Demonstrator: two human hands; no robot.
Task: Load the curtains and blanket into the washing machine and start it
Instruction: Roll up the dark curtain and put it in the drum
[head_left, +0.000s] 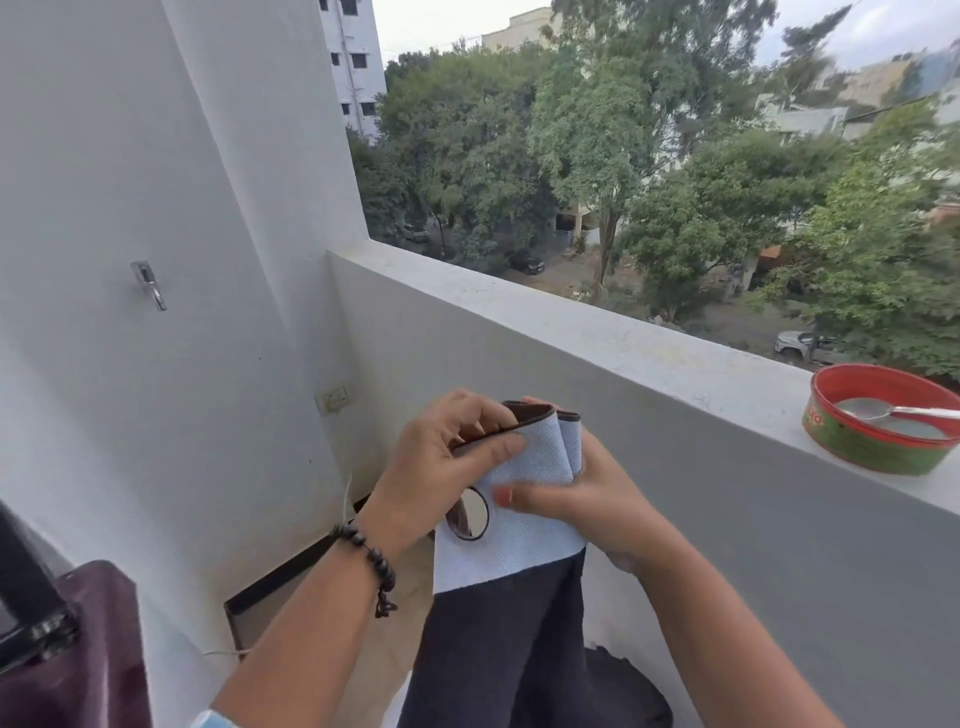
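Observation:
A dark curtain (498, 639) with a pale blue lined header and a metal eyelet ring (470, 516) hangs down in front of me on a balcony. My left hand (441, 467), with a bead bracelet on the wrist, pinches the folded top edge of the header. My right hand (576, 493) grips the gathered folds from the right side. More dark fabric (628, 691) lies heaped on the floor below. A maroon washing machine (78, 654) shows at the lower left corner, its dark lid raised.
A grey parapet wall (571, 332) runs across the right, with a red and green tin (883, 421) holding a spoon on its ledge. A white wall on the left carries a metal hook (149, 285) and a switch plate (332, 399). Trees and buildings lie beyond.

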